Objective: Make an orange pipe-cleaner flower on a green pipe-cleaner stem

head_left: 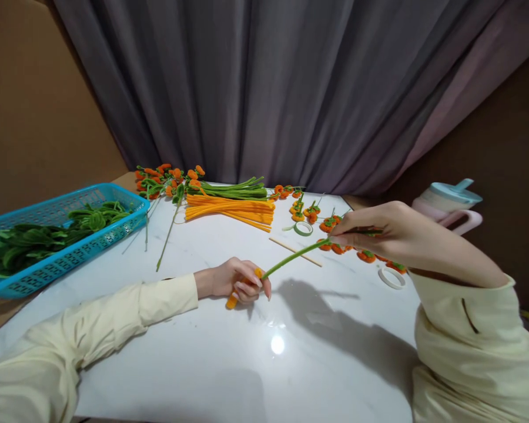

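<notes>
My left hand (242,281) is closed on an orange pipe-cleaner piece (231,301) above the white table. Most of that piece is hidden by the fingers. A green pipe cleaner (296,255) runs from the left fingertips up to the right. Its other end is pinched between the thumb and fingers of my right hand (374,230), which is held higher. Whether the green one is joined to the orange piece cannot be made out. Behind it lies a thin wooden stick (295,251).
A blue basket (66,247) of green leaves stands left. Orange pipe cleaners (229,210), green pipe cleaners (238,190) and orange flowers on stems (167,176) lie at the back. Tape rolls (303,228), several small orange pieces (330,223) and a lidded cup (445,200) are on the right.
</notes>
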`<state>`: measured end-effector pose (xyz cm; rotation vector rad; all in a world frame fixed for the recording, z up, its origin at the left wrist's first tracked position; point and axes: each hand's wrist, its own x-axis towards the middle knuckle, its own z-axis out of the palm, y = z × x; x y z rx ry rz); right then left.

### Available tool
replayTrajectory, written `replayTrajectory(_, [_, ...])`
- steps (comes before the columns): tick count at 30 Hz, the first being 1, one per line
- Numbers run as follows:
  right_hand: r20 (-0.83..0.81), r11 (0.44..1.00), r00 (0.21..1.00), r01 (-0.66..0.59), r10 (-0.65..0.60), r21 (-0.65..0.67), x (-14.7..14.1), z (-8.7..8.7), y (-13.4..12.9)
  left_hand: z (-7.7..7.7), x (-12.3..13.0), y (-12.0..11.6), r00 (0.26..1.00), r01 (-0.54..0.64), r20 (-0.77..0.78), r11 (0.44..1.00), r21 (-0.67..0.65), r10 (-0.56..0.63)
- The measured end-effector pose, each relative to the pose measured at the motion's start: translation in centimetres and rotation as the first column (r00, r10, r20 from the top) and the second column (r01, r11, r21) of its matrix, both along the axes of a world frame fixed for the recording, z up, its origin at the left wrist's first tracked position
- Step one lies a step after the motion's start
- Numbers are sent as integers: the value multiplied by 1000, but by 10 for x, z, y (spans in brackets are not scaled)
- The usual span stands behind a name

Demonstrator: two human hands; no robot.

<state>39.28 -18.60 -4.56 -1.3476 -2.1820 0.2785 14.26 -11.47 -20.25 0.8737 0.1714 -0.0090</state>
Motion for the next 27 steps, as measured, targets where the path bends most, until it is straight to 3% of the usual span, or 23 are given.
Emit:
replayTrajectory(3, [163,988,980,-90,109,-124,2,-3,2,-1,0,0,1000,-11,-4,1000,-4,11])
replayTrajectory(20, [228,988,973,-11,46,-153,-3,0,0,-2,2,1,1000,-5,16,1000,-28,5])
replayTrajectory(27, [211,971,956,-172,205,-164,-4,-9,6,1,2,0,1000,-11,-26,999,-30,10])
